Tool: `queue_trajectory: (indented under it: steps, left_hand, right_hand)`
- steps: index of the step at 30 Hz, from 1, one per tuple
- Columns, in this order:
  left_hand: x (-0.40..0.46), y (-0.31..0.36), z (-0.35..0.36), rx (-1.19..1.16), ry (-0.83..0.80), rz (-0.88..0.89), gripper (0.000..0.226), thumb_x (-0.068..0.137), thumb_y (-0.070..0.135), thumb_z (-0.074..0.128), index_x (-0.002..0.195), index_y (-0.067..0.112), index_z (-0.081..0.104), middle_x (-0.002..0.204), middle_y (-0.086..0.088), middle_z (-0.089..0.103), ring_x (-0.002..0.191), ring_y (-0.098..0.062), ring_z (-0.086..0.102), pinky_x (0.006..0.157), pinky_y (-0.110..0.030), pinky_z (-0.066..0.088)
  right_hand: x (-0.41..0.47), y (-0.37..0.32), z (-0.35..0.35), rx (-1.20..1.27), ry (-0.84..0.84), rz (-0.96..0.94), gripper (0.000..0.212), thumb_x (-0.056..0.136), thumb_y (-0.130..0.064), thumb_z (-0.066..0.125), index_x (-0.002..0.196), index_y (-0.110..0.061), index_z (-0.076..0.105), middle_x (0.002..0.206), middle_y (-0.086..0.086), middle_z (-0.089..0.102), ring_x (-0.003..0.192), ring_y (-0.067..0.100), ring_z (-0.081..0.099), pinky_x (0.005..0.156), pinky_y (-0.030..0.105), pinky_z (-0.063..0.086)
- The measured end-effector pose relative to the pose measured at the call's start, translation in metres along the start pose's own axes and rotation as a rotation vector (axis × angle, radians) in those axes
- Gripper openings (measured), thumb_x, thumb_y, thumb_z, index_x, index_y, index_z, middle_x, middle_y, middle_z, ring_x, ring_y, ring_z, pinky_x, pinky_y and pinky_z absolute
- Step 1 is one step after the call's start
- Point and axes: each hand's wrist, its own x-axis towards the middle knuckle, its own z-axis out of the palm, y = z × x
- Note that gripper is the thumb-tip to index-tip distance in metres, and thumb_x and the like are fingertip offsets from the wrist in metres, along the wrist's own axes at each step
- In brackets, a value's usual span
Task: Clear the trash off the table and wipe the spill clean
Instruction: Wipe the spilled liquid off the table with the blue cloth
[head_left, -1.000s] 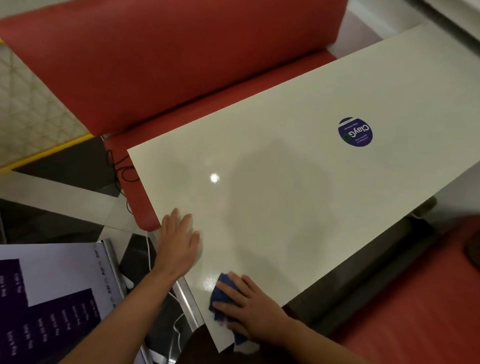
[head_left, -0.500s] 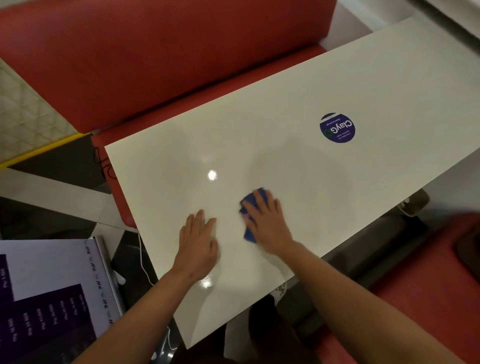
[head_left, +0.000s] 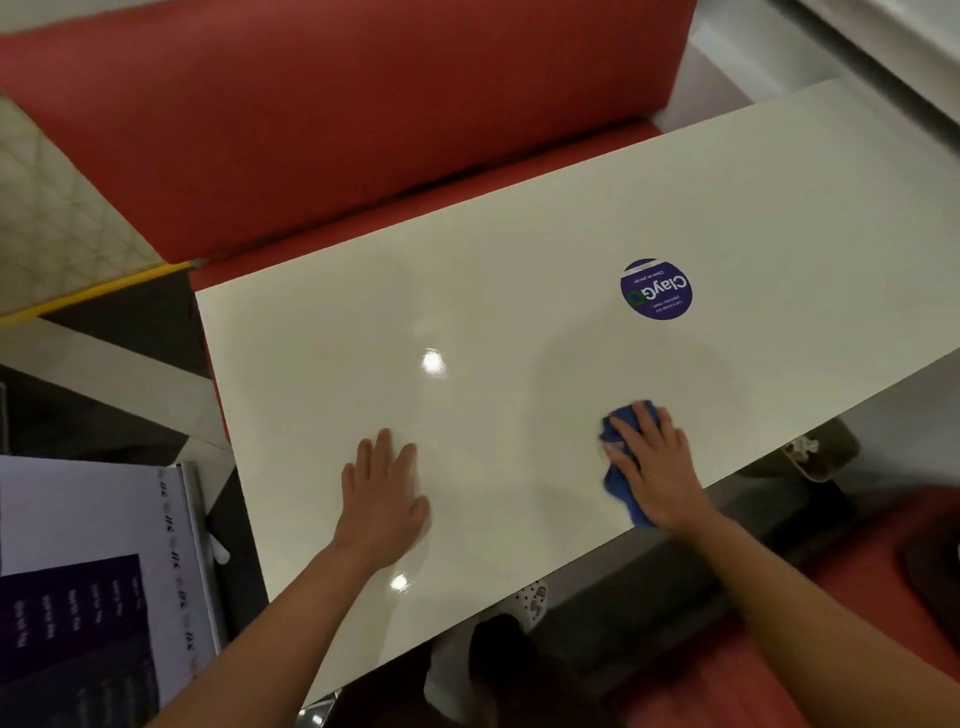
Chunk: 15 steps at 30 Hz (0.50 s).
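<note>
- One desk (head_left: 519, 270), white and glossy.
- Two hands on the desk: one left hand (head_left: 382, 499) lying flat with straight fingers, one right hand (head_left: 654, 467) pressing flat on the cloth.
- One cloth (head_left: 623, 457), blue, under the right hand.
- One sticker (head_left: 656, 289), round and dark blue, on the desk.
- Two bright light spots on the desk: one spot (head_left: 432, 361) near the middle, one spot (head_left: 399, 583) beside the left wrist.
- Two red seats: one bench (head_left: 337, 104) beyond the desk, one seat (head_left: 779, 675) on the near side.
- One board (head_left: 78, 571) with print, left of the desk.
</note>
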Motion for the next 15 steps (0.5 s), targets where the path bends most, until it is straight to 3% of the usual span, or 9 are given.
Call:
queue_trajectory:
  steps: [4,10,15]
  left_hand:
    - [0.001,0.002,-0.004,-0.010,-0.009,-0.009,0.069,0.098,0.038,0.049,0.157,0.024,0.016,0.168,-0.011,-0.006,0.154,-0.035,-0.008,0.124,-0.052,0.008]
    - [0.002,-0.010,-0.005,-0.022,0.014,0.034,0.063,0.097,0.026,0.051,0.155,0.025,0.027,0.168,-0.012,0.004,0.154,-0.037,0.003,0.122,-0.051,0.016]
    - [0.000,-0.013,-0.007,-0.071,-0.015,0.041,0.068,0.099,0.021,0.050,0.161,0.023,0.019,0.170,-0.010,-0.003,0.156,-0.034,-0.002,0.126,-0.048,0.010]
  right_hand:
    - [0.076,-0.015,-0.032,0.044,0.044,0.159,0.067,0.099,-0.054,0.016,0.157,-0.025,0.035,0.168,0.011,0.018,0.151,0.047,0.013,0.114,0.059,0.022]
    - [0.067,-0.113,0.012,-0.079,0.180,-0.257,0.049,0.102,-0.036,0.039,0.146,-0.020,0.049,0.159,0.021,0.038,0.144,0.050,0.035,0.104,0.061,0.042]
    - [-0.027,-0.144,0.058,-0.114,0.042,-0.568,0.045,0.111,-0.043,0.031,0.154,-0.031,0.039,0.170,0.005,0.017,0.157,0.034,0.009,0.123,0.047,0.010]
